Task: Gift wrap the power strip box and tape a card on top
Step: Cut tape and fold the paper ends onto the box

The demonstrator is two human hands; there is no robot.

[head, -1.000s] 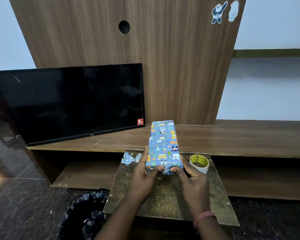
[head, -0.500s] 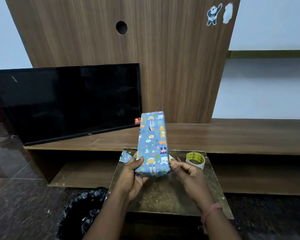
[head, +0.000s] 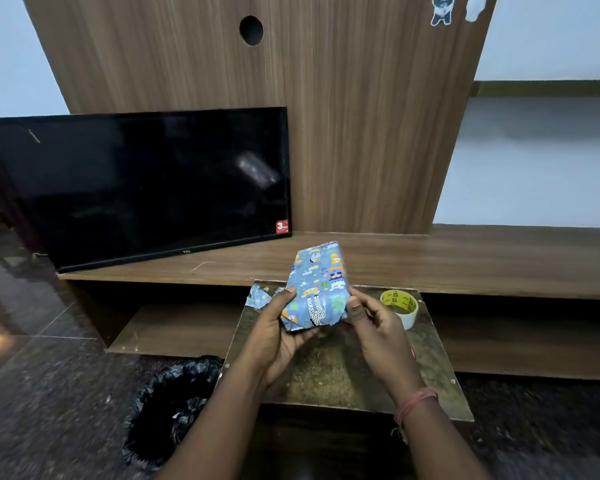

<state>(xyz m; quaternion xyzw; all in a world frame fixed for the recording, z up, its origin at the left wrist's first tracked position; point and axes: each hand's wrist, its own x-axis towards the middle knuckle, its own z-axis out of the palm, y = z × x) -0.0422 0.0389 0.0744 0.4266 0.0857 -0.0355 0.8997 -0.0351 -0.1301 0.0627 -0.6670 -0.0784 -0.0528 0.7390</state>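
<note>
— Dark speckled floor (head: 66, 393) runs along the bottom edge, and a black bin bag (head: 174, 407) sits on it at the near left; what comes next?

— Two forearms reach in from the near edge over a small worn table (head: 329, 379) with a scuffed, brownish top; the right wrist wears a pink thread band (head: 414, 401).

— And the hands?

— The left hand (head: 278, 341) cups the near left corner of the wrapped box (head: 317, 289), its thumb lying up the left side and its fingers curled underneath; the right hand (head: 378, 327) grips the near right edge, thumb pressed against the side of the paper, fingers bent behind it.

— Where is the box, exactly?

— Lifted off the table and held between both hands, tilted so that its far end points up and away; the paper is blue with small cartoon animals and cars; the near end shows folded, slightly crumpled flaps; whether those flaps are taped I cannot tell.

— Anything beside it?

— A scrap of the same blue paper (head: 258, 299) lies on the table's far left corner, just beside the left thumb; a roll of clear tape (head: 400, 306) with a yellow core stands near the far right corner, just past the right hand.

— And further back?

— A long wooden shelf unit (head: 465, 261) runs across behind the table; a black television (head: 146, 188), switched off, leans on it at the left; a tall wooden panel (head: 361, 116) with a round hole rises behind, with a panda sticker (head: 442, 10) near its top right; pale blue wall (head: 534, 161) beyond.
</note>
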